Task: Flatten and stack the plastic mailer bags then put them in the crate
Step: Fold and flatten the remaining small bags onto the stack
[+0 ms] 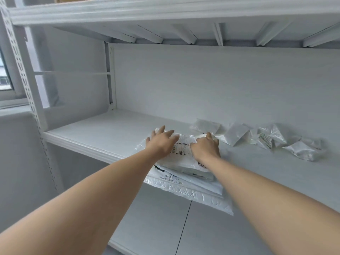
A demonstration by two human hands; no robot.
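A: At the far left, what stands there?
B: A window (4,74), then a white punched post (25,76) that carries the shelf (88,133). An upper shelf (165,13) runs overhead.
A: And moving right along the shelf?
B: The left hand (160,144) comes first. It lies palm down, fingers straight and spread wide, on the top bag (181,150) of the stack (185,178). It grasps nothing; it only presses.
A: Where does the stack sit?
B: On the front part of the shelf, about mid-view. Its lowest piece, a bubble bag (195,196), hangs over the front edge. A bag above that bears the words "Enjoy the outdoors". The top bag carries a printed label, which shows between the 2 hands.
A: The right hand?
B: The right hand (205,147) rests on that same top bag, just right of the label, near the left hand but apart from it. Its fingers are bent at the bag's far part. Whether they pinch a fold or merely press down, I cannot tell.
A: Further right?
B: At least 4 loose bags (237,136) lie crumpled or folded in a row close to the wall (220,80), from just behind the right hand out toward the right edge. Whether the nearest touches the stack, I cannot tell.
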